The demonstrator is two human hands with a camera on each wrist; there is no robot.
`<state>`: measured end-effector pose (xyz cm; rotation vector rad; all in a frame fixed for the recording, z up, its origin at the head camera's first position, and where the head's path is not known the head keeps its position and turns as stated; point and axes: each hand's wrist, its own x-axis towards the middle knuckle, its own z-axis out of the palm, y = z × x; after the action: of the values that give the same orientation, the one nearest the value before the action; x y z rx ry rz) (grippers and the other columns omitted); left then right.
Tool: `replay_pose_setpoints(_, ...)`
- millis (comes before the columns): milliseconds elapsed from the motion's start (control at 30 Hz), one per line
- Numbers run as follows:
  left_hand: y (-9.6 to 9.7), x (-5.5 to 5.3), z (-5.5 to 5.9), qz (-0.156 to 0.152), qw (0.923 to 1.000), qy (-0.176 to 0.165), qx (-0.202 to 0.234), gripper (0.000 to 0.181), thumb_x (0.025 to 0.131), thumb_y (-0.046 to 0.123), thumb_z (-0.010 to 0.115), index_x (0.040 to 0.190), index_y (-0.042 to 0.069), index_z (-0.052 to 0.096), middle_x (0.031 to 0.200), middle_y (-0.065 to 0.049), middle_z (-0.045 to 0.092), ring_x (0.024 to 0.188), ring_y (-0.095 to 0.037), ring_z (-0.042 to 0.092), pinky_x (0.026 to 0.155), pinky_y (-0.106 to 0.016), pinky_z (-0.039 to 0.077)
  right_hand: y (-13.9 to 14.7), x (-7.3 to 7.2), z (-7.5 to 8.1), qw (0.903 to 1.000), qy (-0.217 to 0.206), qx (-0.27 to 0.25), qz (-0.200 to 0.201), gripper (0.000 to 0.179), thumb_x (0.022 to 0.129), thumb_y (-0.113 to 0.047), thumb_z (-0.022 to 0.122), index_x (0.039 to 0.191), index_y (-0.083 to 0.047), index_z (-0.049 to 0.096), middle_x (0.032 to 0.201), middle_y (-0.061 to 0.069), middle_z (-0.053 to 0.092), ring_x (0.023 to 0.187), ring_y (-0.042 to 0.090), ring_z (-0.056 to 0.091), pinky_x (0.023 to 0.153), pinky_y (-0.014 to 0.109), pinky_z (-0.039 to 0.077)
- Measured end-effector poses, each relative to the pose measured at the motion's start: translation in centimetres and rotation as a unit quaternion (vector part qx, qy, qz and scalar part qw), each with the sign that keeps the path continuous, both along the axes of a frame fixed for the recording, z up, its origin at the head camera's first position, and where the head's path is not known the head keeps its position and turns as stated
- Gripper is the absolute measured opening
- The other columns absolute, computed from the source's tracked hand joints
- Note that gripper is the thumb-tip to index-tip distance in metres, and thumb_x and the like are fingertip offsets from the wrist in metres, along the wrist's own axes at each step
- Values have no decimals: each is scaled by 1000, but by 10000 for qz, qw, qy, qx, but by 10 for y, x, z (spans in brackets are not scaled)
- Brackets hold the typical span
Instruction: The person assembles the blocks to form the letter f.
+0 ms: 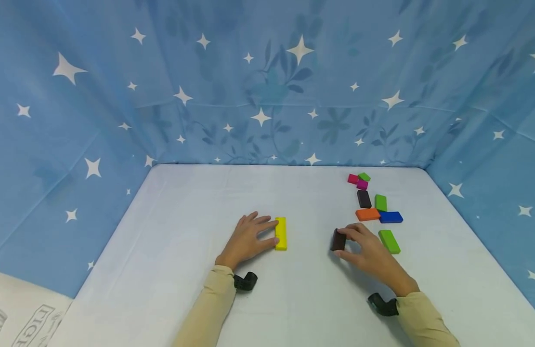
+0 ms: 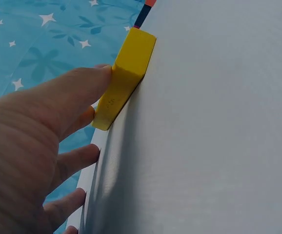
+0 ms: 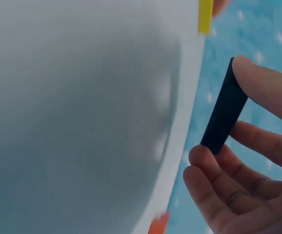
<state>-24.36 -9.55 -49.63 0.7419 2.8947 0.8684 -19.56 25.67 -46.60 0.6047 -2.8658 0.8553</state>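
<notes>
A long yellow block [image 1: 281, 234] lies on the white table, its length running away from me. My left hand [image 1: 245, 241] is at its left side, the thumb and index fingertips touching it and the other fingers spread out. In the left wrist view the yellow block [image 2: 129, 73] shows its side and end above its shadow. To the right, my right hand [image 1: 369, 253] pinches a dark brown block [image 1: 338, 240] by its two ends, thumb near me and fingers at the far end. That dark block [image 3: 224, 109] is off the table in the right wrist view.
Beyond the right hand lie a blue block [image 1: 391, 217], an orange one [image 1: 367, 214], another dark one [image 1: 364, 199] and green ones [image 1: 389, 241]. Small red [image 1: 353, 179] and magenta pieces [image 1: 362, 184] sit farther back. A blue starred curtain [image 1: 267, 86] surrounds the table.
</notes>
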Motion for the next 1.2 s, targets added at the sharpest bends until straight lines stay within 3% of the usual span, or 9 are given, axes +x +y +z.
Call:
replay_pose_setpoints(367,-1,-1,-8,42,9994,119,308,57,102,44,73,152,20,64,158,-10,56,157,-43,30,128,-66,12,-76,5,-1,9914,-121,171,1293,50,91,-25,89,133,-4,72,128,10,61,109,25,64,95,45,62)
replay_pose_setpoints(567,-2,0,-12,4,9990,130,434,56,102,45,71,152,21,64,158,-10,55,157,-43,28,128,-65,9,-99,9,-5,9847,-176,255,1713,49,92,-26,89,132,-3,72,127,6,59,108,19,63,95,39,61)
replay_pose_setpoints(767,-1,0,-12,41,9991,181,375,56,103,46,70,152,21,64,159,-9,55,158,-42,28,129,-64,9,-110,12,-11,9798,-18,391,1961,52,92,-27,89,134,-3,70,131,8,59,111,18,61,100,38,59)
replay_pose_setpoints(1200,-1,0,-13,-35,9994,256,250,53,104,46,69,151,23,65,159,-8,55,158,-43,27,128,-66,9,-115,12,-18,9813,37,306,1901,56,90,-23,91,138,-4,69,136,4,55,114,16,57,100,37,57)
